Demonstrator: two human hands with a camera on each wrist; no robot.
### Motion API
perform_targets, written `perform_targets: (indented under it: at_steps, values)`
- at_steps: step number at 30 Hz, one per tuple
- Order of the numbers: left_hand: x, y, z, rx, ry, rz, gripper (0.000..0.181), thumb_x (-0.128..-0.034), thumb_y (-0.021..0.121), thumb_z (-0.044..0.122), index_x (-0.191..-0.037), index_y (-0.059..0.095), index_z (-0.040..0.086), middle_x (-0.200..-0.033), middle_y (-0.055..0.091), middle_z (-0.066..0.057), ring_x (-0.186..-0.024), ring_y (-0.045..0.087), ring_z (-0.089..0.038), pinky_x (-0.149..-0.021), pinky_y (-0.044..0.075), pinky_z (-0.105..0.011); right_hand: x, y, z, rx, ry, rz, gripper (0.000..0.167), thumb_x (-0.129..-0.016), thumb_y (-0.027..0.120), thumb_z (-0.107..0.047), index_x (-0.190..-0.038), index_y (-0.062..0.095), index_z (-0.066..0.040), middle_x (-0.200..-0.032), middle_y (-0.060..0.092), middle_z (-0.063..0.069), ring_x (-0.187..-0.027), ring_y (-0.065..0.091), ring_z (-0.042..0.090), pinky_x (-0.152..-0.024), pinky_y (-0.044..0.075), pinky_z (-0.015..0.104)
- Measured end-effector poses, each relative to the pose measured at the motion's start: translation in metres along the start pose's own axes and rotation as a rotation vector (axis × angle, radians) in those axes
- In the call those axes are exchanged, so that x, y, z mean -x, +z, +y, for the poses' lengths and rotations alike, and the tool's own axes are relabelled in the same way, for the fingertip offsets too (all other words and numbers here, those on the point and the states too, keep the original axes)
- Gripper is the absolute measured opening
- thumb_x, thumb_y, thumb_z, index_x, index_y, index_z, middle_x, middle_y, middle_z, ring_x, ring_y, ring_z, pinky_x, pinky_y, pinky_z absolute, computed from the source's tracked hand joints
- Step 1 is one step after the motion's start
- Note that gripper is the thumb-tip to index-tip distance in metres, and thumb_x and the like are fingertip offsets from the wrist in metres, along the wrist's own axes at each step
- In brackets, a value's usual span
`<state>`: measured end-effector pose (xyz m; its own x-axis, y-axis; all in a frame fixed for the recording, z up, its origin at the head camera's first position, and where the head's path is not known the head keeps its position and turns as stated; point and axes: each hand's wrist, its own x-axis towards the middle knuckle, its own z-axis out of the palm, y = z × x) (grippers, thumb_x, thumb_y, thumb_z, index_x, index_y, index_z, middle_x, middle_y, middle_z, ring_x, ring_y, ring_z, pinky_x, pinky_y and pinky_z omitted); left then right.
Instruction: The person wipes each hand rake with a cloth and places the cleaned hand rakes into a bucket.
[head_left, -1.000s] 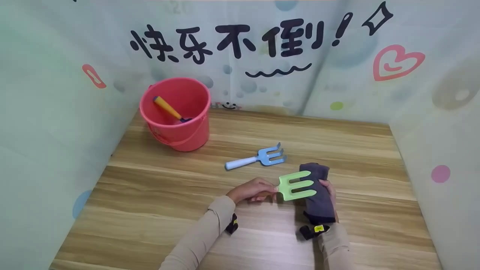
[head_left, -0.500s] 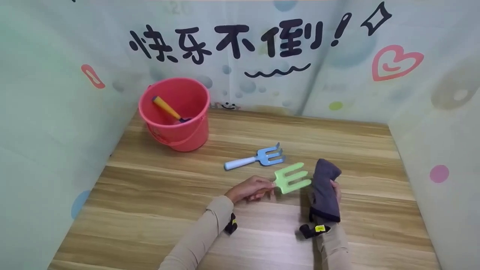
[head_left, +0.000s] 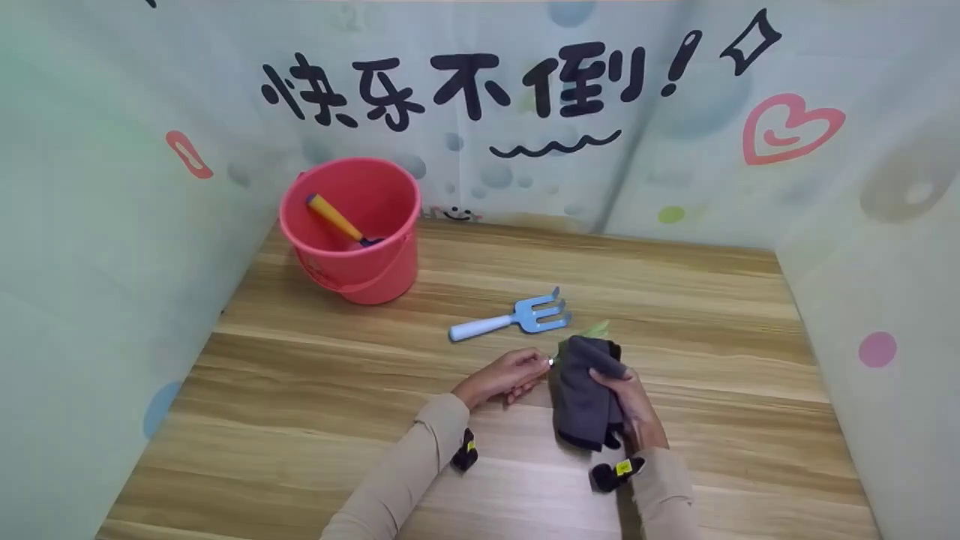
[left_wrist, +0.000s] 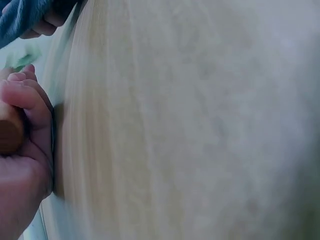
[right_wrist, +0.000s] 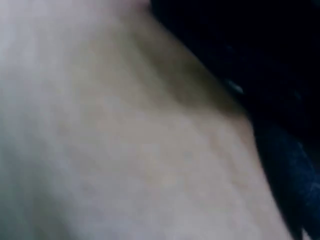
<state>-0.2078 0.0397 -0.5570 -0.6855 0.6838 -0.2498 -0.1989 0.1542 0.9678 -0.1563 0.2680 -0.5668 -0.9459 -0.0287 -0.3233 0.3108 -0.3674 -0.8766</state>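
Observation:
My left hand grips the brown handle of a small garden fork. Most of the fork's green head is covered by a dark grey cloth; only bits of green show at the cloth's upper edge. My right hand holds that cloth from the right, with the thumb on top and the other fingers largely hidden. In the right wrist view the cloth appears as a blurred dark shape. Behind the hands, a blue three-pronged hand rake with a pale handle lies on the table.
A red bucket stands at the back left of the wooden table. Leaning inside it is a tool with a yellow handle. Printed fabric walls enclose the back and sides.
My right hand has swung left with the cloth, bringing it over the green fork head, which was bare before. My left hand stays almost in place. The blue rake and bucket have not moved.

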Motion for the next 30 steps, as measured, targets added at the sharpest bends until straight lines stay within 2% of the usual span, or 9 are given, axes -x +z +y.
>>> perform_targets:
  at_steps: [6,9,13,16,19,22,25,27,30]
  values:
    - [0.002,0.002,-0.003,-0.011,0.007,0.009,0.023,-0.0992,0.044,0.030,-0.097,0.050,0.009,-0.060,0.042,0.001,-0.043,0.035,-0.008,-0.036,0.032,-0.020,-0.006,0.015,0.005,0.207,-0.136,0.065,0.023,-0.078,0.067,0.005,-0.087,0.070,-0.017,-0.078,0.068,-0.002,-0.071,0.064,0.012,-0.067,0.054,0.025]
    - [0.002,0.002,-0.003,-0.027,0.011,0.015,0.022,-0.0988,0.045,0.030,-0.094,0.050,0.009,-0.058,0.043,0.001,-0.041,0.035,-0.007,-0.034,0.031,-0.020,-0.002,0.028,0.003,0.298,-0.192,0.160,0.022,-0.076,0.071,0.002,-0.096,0.067,-0.007,-0.080,0.066,-0.004,-0.072,0.061,0.008,-0.068,0.052,0.022]
    - [0.003,0.001,-0.003,-0.038,0.009,0.027,0.024,-0.0968,0.049,0.032,-0.094,0.053,0.009,-0.058,0.045,0.001,-0.041,0.036,-0.007,-0.035,0.030,-0.020,-0.002,0.035,0.007,0.401,-0.244,0.285,0.031,-0.076,0.074,-0.006,-0.100,0.058,0.003,-0.081,0.062,-0.003,-0.071,0.058,0.007,-0.068,0.049,0.021]
    - [0.002,-0.001,-0.004,-0.031,0.007,0.034,0.026,-0.0954,0.051,0.033,-0.098,0.056,0.008,-0.060,0.048,0.001,-0.042,0.037,-0.007,-0.035,0.030,-0.019,-0.007,0.033,0.016,0.432,-0.286,0.369,0.030,-0.075,0.076,-0.011,-0.095,0.057,0.001,-0.078,0.059,-0.003,-0.070,0.055,0.007,-0.066,0.046,0.020]
    - [0.002,-0.002,-0.004,-0.028,0.020,0.041,0.029,-0.0950,0.052,0.034,-0.101,0.058,0.006,-0.060,0.049,0.001,-0.042,0.037,-0.007,-0.035,0.030,-0.019,-0.007,0.033,0.017,0.438,-0.309,0.428,0.030,-0.077,0.075,-0.014,-0.096,0.057,0.001,-0.079,0.059,0.000,-0.071,0.054,0.008,-0.066,0.045,0.020]
    - [0.003,-0.003,-0.004,-0.022,0.019,0.046,0.031,-0.0948,0.052,0.034,-0.101,0.058,0.004,-0.059,0.048,0.001,-0.042,0.036,-0.007,-0.035,0.030,-0.019,-0.007,0.033,0.016,0.421,-0.313,0.461,0.034,-0.080,0.072,-0.016,-0.106,0.057,0.001,-0.091,0.062,0.007,-0.076,0.055,0.007,-0.072,0.045,0.018]
    - [0.003,-0.004,-0.005,-0.012,0.014,0.040,0.032,-0.0946,0.053,0.032,-0.101,0.057,0.001,-0.058,0.047,0.001,-0.041,0.036,-0.006,-0.034,0.030,-0.019,-0.007,0.032,0.014,0.349,-0.317,0.495,0.042,-0.083,0.068,-0.016,-0.120,0.054,0.001,-0.105,0.061,0.014,-0.081,0.055,0.003,-0.077,0.043,0.016]
    - [0.003,-0.004,-0.005,-0.014,0.015,0.033,0.034,-0.0949,0.052,0.032,-0.101,0.056,-0.001,-0.057,0.046,0.002,-0.040,0.036,-0.006,-0.034,0.030,-0.019,-0.008,0.031,0.013,0.288,-0.321,0.513,0.046,-0.086,0.065,-0.015,-0.126,0.050,0.000,-0.110,0.059,0.013,-0.082,0.055,0.001,-0.078,0.043,0.014]
    - [0.004,-0.005,-0.005,-0.023,0.016,0.023,0.034,-0.0955,0.051,0.031,-0.101,0.055,-0.003,-0.056,0.046,0.002,-0.040,0.037,-0.006,-0.034,0.030,-0.018,-0.009,0.031,0.011,0.202,-0.328,0.527,0.045,-0.087,0.062,-0.012,-0.128,0.047,0.001,-0.104,0.060,0.008,-0.078,0.055,0.001,-0.075,0.044,0.014]
